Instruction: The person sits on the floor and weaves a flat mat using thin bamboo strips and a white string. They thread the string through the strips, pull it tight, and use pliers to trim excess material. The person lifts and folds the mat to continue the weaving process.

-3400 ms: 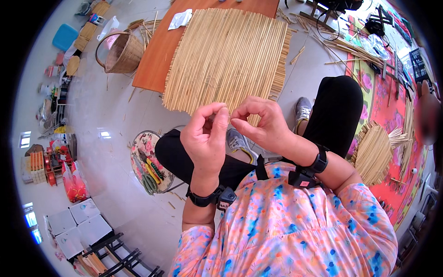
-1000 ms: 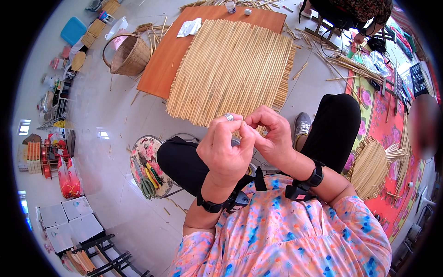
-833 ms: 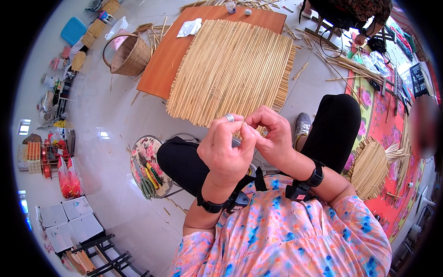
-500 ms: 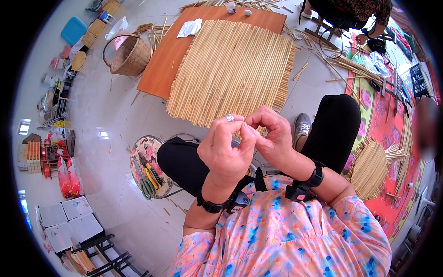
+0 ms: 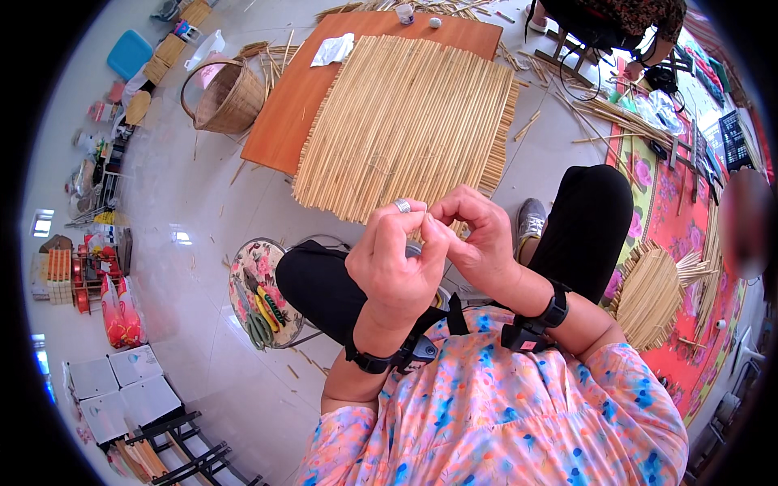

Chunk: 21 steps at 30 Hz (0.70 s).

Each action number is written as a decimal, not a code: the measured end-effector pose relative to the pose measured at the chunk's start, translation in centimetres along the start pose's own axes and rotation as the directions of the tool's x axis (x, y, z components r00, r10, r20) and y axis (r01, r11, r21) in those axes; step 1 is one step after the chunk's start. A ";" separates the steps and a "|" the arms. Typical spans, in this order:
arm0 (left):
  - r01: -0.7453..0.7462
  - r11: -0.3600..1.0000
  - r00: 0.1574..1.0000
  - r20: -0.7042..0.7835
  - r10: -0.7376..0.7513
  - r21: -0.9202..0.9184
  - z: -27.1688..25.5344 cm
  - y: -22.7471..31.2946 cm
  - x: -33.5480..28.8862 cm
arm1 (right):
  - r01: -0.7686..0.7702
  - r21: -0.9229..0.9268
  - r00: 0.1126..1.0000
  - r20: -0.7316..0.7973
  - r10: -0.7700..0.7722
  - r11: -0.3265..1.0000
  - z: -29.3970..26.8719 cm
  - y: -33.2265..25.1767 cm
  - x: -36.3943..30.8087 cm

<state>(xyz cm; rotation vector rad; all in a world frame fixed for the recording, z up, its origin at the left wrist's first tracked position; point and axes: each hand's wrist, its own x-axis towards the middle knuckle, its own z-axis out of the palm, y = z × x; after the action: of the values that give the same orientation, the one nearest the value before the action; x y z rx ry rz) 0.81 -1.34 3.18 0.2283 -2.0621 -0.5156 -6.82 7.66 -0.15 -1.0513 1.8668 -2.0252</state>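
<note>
Stick mat (image 5: 405, 121) lies on the orange table (image 5: 271, 130), overhanging its near edge. Before the table, the left hand (image 5: 397, 255) and right hand (image 5: 480, 231) meet, fingertips pinched, what they pinch too small to tell; they hide part of the mat's edge. Left of the table stands one wicker basket (image 5: 233, 101), contents unclear. One cup (image 5: 404, 14) sits at the table's far side. One round stool (image 5: 250, 263), left and nearer than the table, bears several tools (image 5: 266, 312).
</note>
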 end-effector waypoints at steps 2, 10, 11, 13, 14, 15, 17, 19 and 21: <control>-0.003 1.000 1.000 0.001 0.003 0.000 0.0 0.0 0.0 | 0.002 -0.001 1.000 -0.002 -0.002 1.000 0.0 0.0 0.0; -0.009 1.000 1.000 -0.002 0.009 -0.005 0.1 0.0 0.0 | 0.008 0.016 1.000 -0.003 -0.008 1.000 0.0 0.2 0.1; -0.004 1.000 1.000 -0.002 0.004 -0.003 0.1 0.0 0.0 | 0.006 0.014 1.000 -0.001 -0.006 1.000 -0.1 0.2 0.1; 0.005 1.000 1.000 -0.003 -0.005 0.002 0.2 0.0 0.0 | 0.001 0.011 1.000 -0.004 -0.001 1.000 -0.1 0.1 0.1; 0.005 1.000 1.000 -0.004 -0.005 0.002 0.2 0.0 0.0 | -0.002 0.011 1.000 -0.004 0.002 1.000 -0.1 0.1 0.1; 0.004 1.000 1.000 -0.004 -0.004 0.002 0.2 0.0 0.0 | -0.002 0.009 1.000 -0.005 0.002 1.000 -0.1 0.0 0.1; 0.004 1.000 1.000 -0.004 -0.004 0.002 0.2 0.0 0.0 | -0.002 0.004 1.000 -0.006 0.002 1.000 -0.2 0.0 0.1; 0.007 1.000 1.000 -0.004 -0.007 0.000 0.2 0.1 0.0 | 0.022 -0.004 0.999 -0.035 -0.022 1.000 -0.1 0.0 0.2; 0.005 1.000 1.000 0.000 -0.005 -0.001 0.1 0.1 0.0 | 0.034 -0.010 0.998 -0.050 -0.035 0.999 0.0 0.1 0.3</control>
<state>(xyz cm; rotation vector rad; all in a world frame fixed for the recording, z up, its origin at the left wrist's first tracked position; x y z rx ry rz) 0.69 -1.23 3.15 0.2325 -2.0619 -0.5201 -7.06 7.54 -0.12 -1.0521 1.8968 -2.0822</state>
